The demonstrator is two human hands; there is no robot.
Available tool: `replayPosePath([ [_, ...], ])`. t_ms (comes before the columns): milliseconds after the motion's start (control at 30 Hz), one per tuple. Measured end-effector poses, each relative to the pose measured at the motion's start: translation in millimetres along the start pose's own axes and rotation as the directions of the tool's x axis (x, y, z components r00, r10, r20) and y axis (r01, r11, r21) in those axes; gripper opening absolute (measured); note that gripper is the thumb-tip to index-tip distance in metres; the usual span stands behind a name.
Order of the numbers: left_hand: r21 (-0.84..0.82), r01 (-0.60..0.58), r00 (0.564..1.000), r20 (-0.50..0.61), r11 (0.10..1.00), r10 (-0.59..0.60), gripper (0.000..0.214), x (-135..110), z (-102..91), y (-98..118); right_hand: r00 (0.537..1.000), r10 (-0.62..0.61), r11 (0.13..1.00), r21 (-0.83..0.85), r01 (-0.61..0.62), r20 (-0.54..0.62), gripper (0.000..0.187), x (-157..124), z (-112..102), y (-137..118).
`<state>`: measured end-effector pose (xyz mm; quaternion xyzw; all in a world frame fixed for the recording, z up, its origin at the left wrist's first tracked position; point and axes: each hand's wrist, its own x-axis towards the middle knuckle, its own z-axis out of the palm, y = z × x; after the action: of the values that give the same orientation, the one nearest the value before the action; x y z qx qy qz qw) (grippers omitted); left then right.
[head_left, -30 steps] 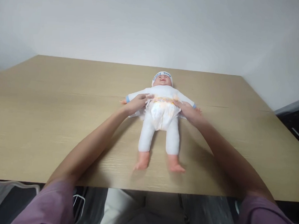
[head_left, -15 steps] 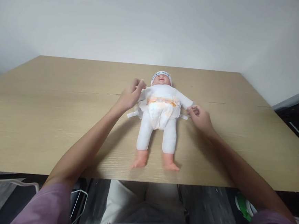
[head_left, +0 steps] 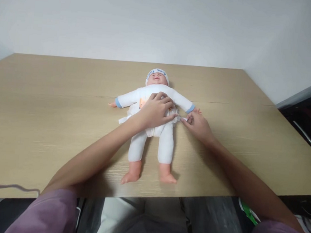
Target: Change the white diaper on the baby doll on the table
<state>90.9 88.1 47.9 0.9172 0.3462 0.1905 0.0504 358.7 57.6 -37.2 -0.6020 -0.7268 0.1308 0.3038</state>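
Note:
A baby doll (head_left: 165,146) in white with blue cuffs lies on its back, feet toward me, wearing a cap lettered in blue. Round its hips is a white diaper (head_left: 154,132) with orange print, its front partly covered by my left hand (head_left: 158,110). That hand lies over the diaper front, fingers spread and thumb stretched toward the right-side edge. Beside the doll's hip, the thumb and finger of my right hand (head_left: 198,125) pinch the diaper's right-side tab (head_left: 182,119). The other tab (head_left: 123,120) sticks out loose on the left.
Beneath the doll is a light wooden table (head_left: 63,123) with a thin seam across it, backed by a pale wall (head_left: 125,20). A pale cable (head_left: 10,185) crosses the near left corner. Dark furniture (head_left: 306,110) stands beyond the right edge.
My left hand has moved from the doll's left-side arm onto the diaper front. My right hand has left the doll's sleeve and taken hold of the tab. Both doll arms now lie spread outward.

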Motion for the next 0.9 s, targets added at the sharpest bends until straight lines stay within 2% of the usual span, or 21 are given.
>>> replayPosePath([
  [167,-0.003,0.001,1.000,0.000,1.000,-0.001,0.049,-4,-1.0,0,0.981,0.084,0.974,0.192,-0.117,0.176,0.049,1,-17,-14],
  [267,0.003,0.000,1.000,-0.011,1.000,0.000,0.050,-4,-0.5,1,0.975,0.091,0.919,0.359,-0.161,0.204,0.052,5,-31,-25],
  [367,-0.012,0.025,1.000,-0.006,1.000,-0.025,0.052,-5,0.7,1,0.974,0.074,0.880,0.445,-0.164,0.213,0.053,16,-36,-41],
  [467,-0.093,0.048,0.999,-0.012,0.994,-0.049,0.066,-5,0.3,0,0.976,0.023,0.884,0.452,-0.122,0.219,0.053,35,-27,-61],
  [567,-0.228,0.055,0.998,-0.007,0.972,-0.058,0.083,-5,-3.6,-6,0.961,-0.004,0.894,0.432,-0.121,0.277,0.049,55,-11,-80],
  [667,-0.390,0.077,0.997,0.041,0.917,-0.066,0.098,-6,-9.6,-16,0.963,0.000,0.899,0.422,-0.118,0.270,0.044,61,3,-94],
  [733,-0.505,0.077,0.996,0.073,0.860,-0.047,0.102,-7,-13.3,-26,0.983,-0.052,0.903,0.429,-0.028,0.175,0.038,51,7,-98],
  [800,-0.617,0.071,0.995,0.099,0.784,-0.012,0.102,-10,-16.2,-36,0.986,-0.163,0.907,0.398,0.136,0.033,0.031,34,8,-98],
  [867,-0.709,0.073,0.991,0.128,0.701,0.027,0.097,-12,-18.8,-45,0.944,-0.319,0.896,0.296,0.330,-0.086,0.030,14,9,-93],
  [900,-0.745,0.076,0.989,0.141,0.663,0.046,0.094,-13,-19.9,-49,0.909,-0.404,0.877,0.240,0.416,-0.100,0.035,6,10,-90],
])
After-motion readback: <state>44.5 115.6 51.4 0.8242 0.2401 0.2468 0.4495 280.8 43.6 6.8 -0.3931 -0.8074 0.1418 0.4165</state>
